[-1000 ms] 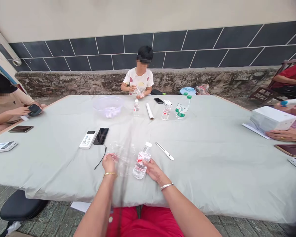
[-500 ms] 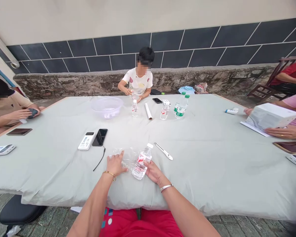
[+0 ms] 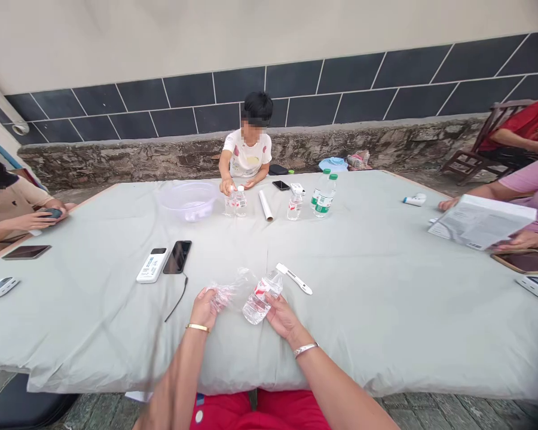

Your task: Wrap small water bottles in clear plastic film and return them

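Note:
My left hand (image 3: 205, 307) is closed on a crumpled piece of clear plastic film (image 3: 228, 294), which stretches toward the bottle. In my right hand (image 3: 283, 316) is a small clear water bottle (image 3: 260, 300) with a red and white label. The bottle leans to the right, its top close to a white utility knife (image 3: 298, 281) lying on the table. Whether the film touches the bottle I cannot tell.
The cloth-covered table (image 3: 363, 310) holds a white power bank (image 3: 152, 265), a black phone (image 3: 177, 257) with a strap, a purple basin (image 3: 188, 200), a white roll (image 3: 266, 205) and green-capped bottles (image 3: 325, 200). A person (image 3: 250, 149) sits opposite; others sit at both sides.
My left hand has gone from spread over the film to gathering it up. The bottle in my right hand leans further right. The person opposite has set a bottle beside another; the right-hand person's box has tilted.

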`<action>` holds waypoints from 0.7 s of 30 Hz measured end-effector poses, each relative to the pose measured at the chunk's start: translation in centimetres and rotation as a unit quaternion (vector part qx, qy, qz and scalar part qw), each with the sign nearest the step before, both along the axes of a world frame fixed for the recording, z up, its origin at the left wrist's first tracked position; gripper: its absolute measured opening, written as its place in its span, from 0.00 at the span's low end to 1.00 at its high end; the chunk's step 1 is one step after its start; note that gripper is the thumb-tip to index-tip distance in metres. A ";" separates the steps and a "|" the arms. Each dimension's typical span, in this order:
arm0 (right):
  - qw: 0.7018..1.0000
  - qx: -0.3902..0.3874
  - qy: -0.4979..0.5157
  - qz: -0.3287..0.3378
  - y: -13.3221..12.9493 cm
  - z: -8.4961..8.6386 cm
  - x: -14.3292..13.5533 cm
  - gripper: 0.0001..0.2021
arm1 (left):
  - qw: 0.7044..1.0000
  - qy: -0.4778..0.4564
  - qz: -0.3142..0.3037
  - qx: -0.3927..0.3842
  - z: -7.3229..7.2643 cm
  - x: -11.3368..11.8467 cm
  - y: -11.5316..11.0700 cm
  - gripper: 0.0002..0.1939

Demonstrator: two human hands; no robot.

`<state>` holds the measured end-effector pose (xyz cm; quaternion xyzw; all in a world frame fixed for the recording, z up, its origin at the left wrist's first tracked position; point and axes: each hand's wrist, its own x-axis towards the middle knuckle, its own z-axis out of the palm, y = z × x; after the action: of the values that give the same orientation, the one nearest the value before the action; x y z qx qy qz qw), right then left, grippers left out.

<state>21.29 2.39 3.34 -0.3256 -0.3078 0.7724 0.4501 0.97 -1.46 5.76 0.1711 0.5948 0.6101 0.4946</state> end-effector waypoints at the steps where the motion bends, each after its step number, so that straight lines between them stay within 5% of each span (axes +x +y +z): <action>1: 1.000 0.003 -0.006 0.000 0.0 0.1 0.1 0.23 | 1.000 0.009 0.023 -0.006 -0.2 0.2 0.3 0.08; 5: 0.998 0.045 -0.047 0.007 0.1 0.9 0.4 0.23 | 0.992 0.060 0.110 -0.029 -0.6 -0.5 1.1 0.09; 11: 0.973 0.166 -0.157 -0.042 2.3 2.2 0.3 0.22 | 0.956 0.213 0.193 -0.066 -0.3 -4.5 1.7 0.09; 14: 0.949 0.211 -0.222 -0.081 4.4 1.7 -0.1 0.24 | 0.914 0.392 0.059 -0.083 -1.3 -4.6 1.2 0.09; 17: 0.912 0.249 -0.317 -0.079 5.8 1.0 -0.1 0.28 | 0.773 0.612 -0.155 -0.068 -2.8 -3.2 0.5 0.05; 19: 0.885 0.259 -0.384 -0.044 6.2 0.9 0.4 0.30 | 0.699 0.676 -0.224 -0.066 -3.5 -2.3 0.3 0.06; 21: 0.863 0.260 -0.433 -0.002 6.4 1.2 1.0 0.30 | 0.659 0.702 -0.257 -0.083 -3.7 -1.8 0.4 0.10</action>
<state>22.32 8.79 4.57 -0.4992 -0.6610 0.4446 0.3410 -0.82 -1.08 2.08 0.6526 0.7461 0.1055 0.0789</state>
